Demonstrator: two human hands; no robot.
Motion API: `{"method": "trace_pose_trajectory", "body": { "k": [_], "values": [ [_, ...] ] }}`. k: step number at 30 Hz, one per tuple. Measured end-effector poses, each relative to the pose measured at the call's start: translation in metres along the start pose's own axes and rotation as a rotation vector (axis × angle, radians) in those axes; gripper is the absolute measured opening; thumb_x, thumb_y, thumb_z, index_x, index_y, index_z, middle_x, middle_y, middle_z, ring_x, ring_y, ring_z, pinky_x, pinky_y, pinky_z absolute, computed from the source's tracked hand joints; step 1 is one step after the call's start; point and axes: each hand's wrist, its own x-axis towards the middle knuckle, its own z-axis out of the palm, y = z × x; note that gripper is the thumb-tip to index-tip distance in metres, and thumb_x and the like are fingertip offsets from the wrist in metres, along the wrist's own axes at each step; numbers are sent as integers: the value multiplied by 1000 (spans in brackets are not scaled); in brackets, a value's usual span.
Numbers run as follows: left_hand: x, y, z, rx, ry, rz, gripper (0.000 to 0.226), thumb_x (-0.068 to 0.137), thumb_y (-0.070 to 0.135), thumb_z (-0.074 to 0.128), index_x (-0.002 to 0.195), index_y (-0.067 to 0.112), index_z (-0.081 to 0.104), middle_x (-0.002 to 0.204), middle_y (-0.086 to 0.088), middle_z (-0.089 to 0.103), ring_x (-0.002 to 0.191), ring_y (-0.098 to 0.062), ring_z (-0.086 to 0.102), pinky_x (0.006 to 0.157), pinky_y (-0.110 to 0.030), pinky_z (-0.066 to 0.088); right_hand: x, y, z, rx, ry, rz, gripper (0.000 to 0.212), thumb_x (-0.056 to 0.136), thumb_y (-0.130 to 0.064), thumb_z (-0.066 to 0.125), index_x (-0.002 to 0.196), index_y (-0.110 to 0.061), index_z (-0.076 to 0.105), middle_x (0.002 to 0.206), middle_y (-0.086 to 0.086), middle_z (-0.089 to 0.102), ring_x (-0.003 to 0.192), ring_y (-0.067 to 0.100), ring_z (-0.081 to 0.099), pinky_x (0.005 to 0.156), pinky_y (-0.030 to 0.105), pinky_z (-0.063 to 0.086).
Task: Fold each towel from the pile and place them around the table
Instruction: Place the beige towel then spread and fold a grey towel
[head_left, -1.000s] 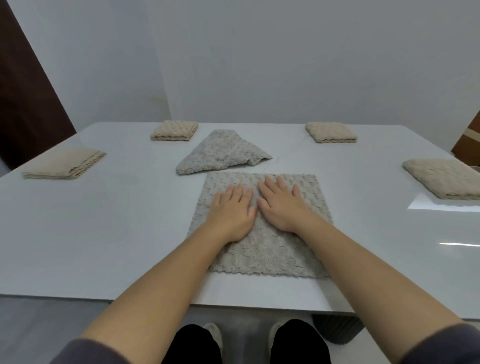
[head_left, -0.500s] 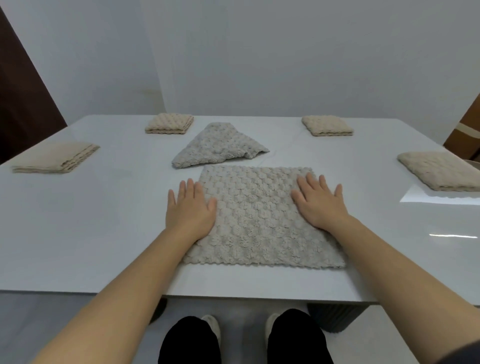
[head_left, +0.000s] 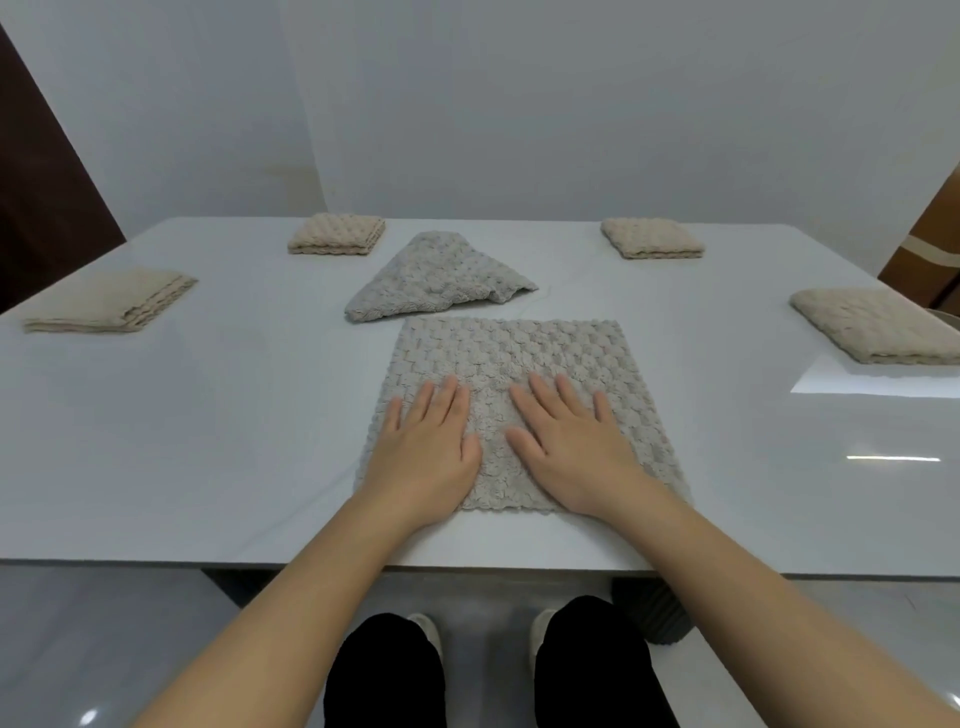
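Note:
A grey bobbled towel (head_left: 514, 353) lies spread flat and square on the white table (head_left: 208, 426), close to the front edge. My left hand (head_left: 426, 452) and my right hand (head_left: 566, 447) press palm-down on its near half, side by side, fingers spread, holding nothing. Just behind it a second grey towel (head_left: 436, 278) lies loosely crumpled. Folded beige towels sit around the table: one at the left edge (head_left: 111, 301), one at the back left (head_left: 337, 234), one at the back right (head_left: 652, 237), one at the right edge (head_left: 872, 325).
A dark door (head_left: 47, 197) stands at the far left and a brown panel (head_left: 930, 249) at the far right. White walls rise behind the table. My legs and shoes (head_left: 426, 629) show below the front edge, beside a ribbed dark table leg (head_left: 649, 608).
My hands swept apart from the towel's middle to its left and right sides, then came back together lower down, on its near half. The towel stays flat.

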Motion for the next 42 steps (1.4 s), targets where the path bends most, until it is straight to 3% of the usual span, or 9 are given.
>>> {"method": "trace_pose_trajectory", "body": {
  "k": [12,22,24,26,28,32,36,42],
  "values": [
    [-15,-9,0,6,18,-32,63,102,44,11,155,17,-7,162,2,-13,149,-15,-12,121,-38,-7,-42,52,-8,-11,-12,109,68,98,-58,10,156,-25,-4,163,-5,-12,149,16,-14,121,44,-7],
    [-45,-22,-11,52,-105,-91,66,101,48,11,155,14,-8,162,0,-15,149,-16,-11,121,-42,-4,-53,55,-17,-2,-89,106,67,100,-56,13,157,-23,-1,163,-4,-10,150,16,-11,119,50,-10],
    [-45,-23,-19,97,-125,-98,66,101,50,11,156,14,3,163,1,-5,150,-16,-1,120,-46,-4,-52,52,-29,23,-86,101,61,102,-52,14,154,-21,16,164,-1,6,150,17,3,117,52,-9],
    [-38,-24,-30,88,-45,-89,61,100,48,15,149,14,26,158,0,24,144,-20,25,120,-49,8,-44,46,-40,81,-36,100,54,103,-46,17,146,-17,32,158,3,25,146,19,19,117,53,-6],
    [-21,-19,-39,33,47,-60,57,100,44,20,146,12,31,153,-4,33,138,-22,34,116,-46,21,-25,37,-45,66,-21,82,56,104,-44,17,152,-15,23,162,4,16,149,20,10,118,51,-7],
    [42,3,-40,21,44,25,62,103,37,23,156,12,3,163,-4,-3,150,-19,-2,122,-44,3,42,18,-34,5,-32,18,59,104,-40,17,157,-15,4,164,3,-4,151,22,-6,120,52,-5],
    [98,12,-22,9,16,6,57,104,32,19,156,15,1,164,-5,-5,150,-20,-5,121,-46,1,98,15,-24,5,-40,40,59,104,-38,17,157,-17,1,164,2,-7,150,23,-9,119,56,-4],
    [115,-2,-3,1,-6,-69,57,102,44,13,156,28,3,163,1,-5,150,-18,-6,119,-46,-5,110,29,-7,-9,-8,44,57,102,-49,13,156,-31,6,164,-6,-3,151,22,-5,117,57,-6]
  ]
}}
